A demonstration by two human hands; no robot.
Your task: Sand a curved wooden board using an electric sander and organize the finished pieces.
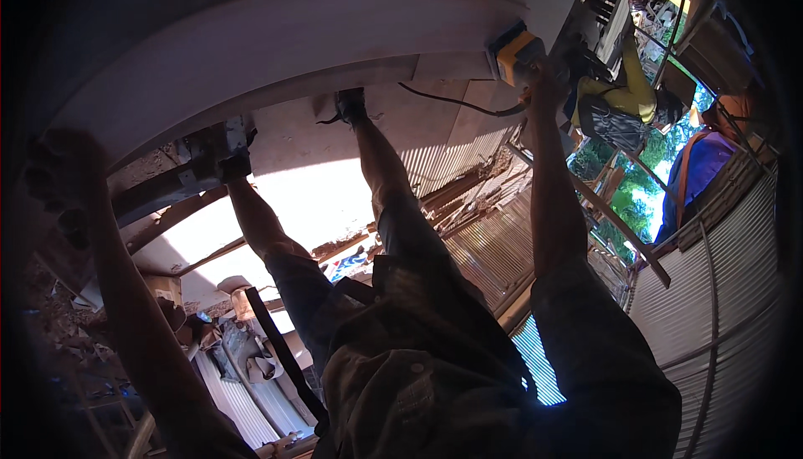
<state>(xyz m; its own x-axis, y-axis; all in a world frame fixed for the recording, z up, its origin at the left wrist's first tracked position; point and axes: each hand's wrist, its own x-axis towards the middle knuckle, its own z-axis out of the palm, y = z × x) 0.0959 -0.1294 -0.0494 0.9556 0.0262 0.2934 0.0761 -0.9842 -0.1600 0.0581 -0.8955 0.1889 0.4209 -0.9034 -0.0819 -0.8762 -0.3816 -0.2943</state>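
The right hand (pixel 542 82) is closed around the back of a yellow power tool (pixel 512 51), fingers wrapped tight. The tool's flat face is set against the far end of a long pale board (pixel 276 32) that bends across the top of the view. The straight, outstretched arm looks meant to put weight behind the tool and keep it flush on the surface. A dark cord (pixel 456 106) trails from the tool across the pale slab below the board, lying slack and off to the side of the tool's face. The left hand (pixel 58 179) is far out at the other end, against the board's lower edge. It is in deep shadow, so I cannot tell whether its fingers are curled round the edge or only pressed to it. It seems placed there to steady the body or the board. The left foot (pixel 232 153) and right foot (pixel 351 106) stand apart on the slab just under the board, a wide stance that likely serves balance while leaning forward. Corrugated sheets (pixel 493 250) lie lower down to the right. Further right, well apart from the tool, are a person in yellow (pixel 631 91) and a person in blue (pixel 698 174).
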